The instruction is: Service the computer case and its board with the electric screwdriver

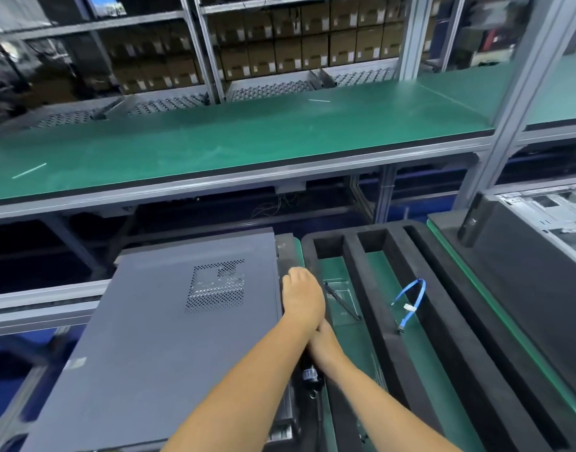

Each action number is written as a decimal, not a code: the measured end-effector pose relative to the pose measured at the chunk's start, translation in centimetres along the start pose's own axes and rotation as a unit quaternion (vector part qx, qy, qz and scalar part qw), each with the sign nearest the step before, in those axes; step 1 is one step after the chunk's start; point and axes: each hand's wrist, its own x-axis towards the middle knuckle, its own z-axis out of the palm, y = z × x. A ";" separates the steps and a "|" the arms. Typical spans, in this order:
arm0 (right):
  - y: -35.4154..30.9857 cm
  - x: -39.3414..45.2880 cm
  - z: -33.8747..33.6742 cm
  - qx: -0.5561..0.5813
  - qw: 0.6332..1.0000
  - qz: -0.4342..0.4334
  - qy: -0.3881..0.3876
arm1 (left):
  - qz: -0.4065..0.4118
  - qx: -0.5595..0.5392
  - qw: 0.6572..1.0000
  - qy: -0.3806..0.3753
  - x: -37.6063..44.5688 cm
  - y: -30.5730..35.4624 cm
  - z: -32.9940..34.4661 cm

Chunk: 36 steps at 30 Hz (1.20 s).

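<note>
The grey computer case (169, 324) lies on its side at lower left, its closed side panel with a perforated vent facing up. My left hand (302, 296) sits on the case's right edge, fingers curled down over it. My right hand (325, 345) is just behind it, mostly hidden under my left wrist, and grips the black electric screwdriver (309, 375). The screwdriver's body and cable run down between my forearms along the case's edge. Its tip is hidden, and no board is visible.
A black foam tray (387, 305) with long slots lies right of the case. It holds a blue cable (410, 300) and a clear bag with a black rod (342, 301). A black panel (514, 265) and an open case (560, 213) stand at far right. A green shelf (247, 138) spans above.
</note>
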 end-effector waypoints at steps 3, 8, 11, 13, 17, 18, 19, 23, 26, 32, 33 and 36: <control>1.7 0.3 0.6 -0.012 1.000 0.008 -0.022 | 0.056 0.051 0.995 -0.062 0.3 0.6 1.0; 4.0 0.3 1.5 -0.012 1.000 0.000 -0.026 | 0.076 0.015 0.973 -0.215 0.5 0.7 1.8; 4.5 0.4 1.7 -0.077 0.997 -0.027 0.008 | 0.085 0.034 0.964 -0.250 0.4 0.9 2.3; 4.9 0.7 1.8 -0.164 0.985 -0.025 0.042 | 0.097 0.061 0.956 -0.270 0.4 1.2 2.9; 5.0 -0.3 2.3 -0.088 0.994 -0.012 0.065 | 0.107 0.102 0.942 -0.302 0.0 1.4 3.5; 4.9 -0.5 2.4 -0.071 0.994 0.007 0.081 | 0.114 0.109 0.939 -0.305 -0.1 1.4 3.6; 5.0 -0.6 2.4 -0.075 0.993 0.028 0.091 | 0.124 0.119 0.937 -0.303 -0.2 1.3 3.6; 4.5 -0.8 2.5 -0.084 0.990 0.072 0.087 | 0.155 0.137 0.941 -0.267 -0.8 1.0 3.0; 4.4 -0.8 2.0 -0.133 0.986 0.048 0.084 | 0.168 0.125 0.952 -0.226 -1.5 1.0 2.5; 5.0 -1.0 1.6 -0.156 0.984 0.019 0.084 | 0.218 0.104 0.963 -0.118 -3.7 1.2 0.9; 5.1 -0.8 1.7 -0.176 0.982 0.031 0.070 | 0.227 0.090 0.965 -0.097 -4.3 1.1 0.5; 5.9 -0.4 1.4 -0.253 0.965 0.066 0.018 | 0.253 0.041 0.966 -0.044 -6.6 0.2 -1.1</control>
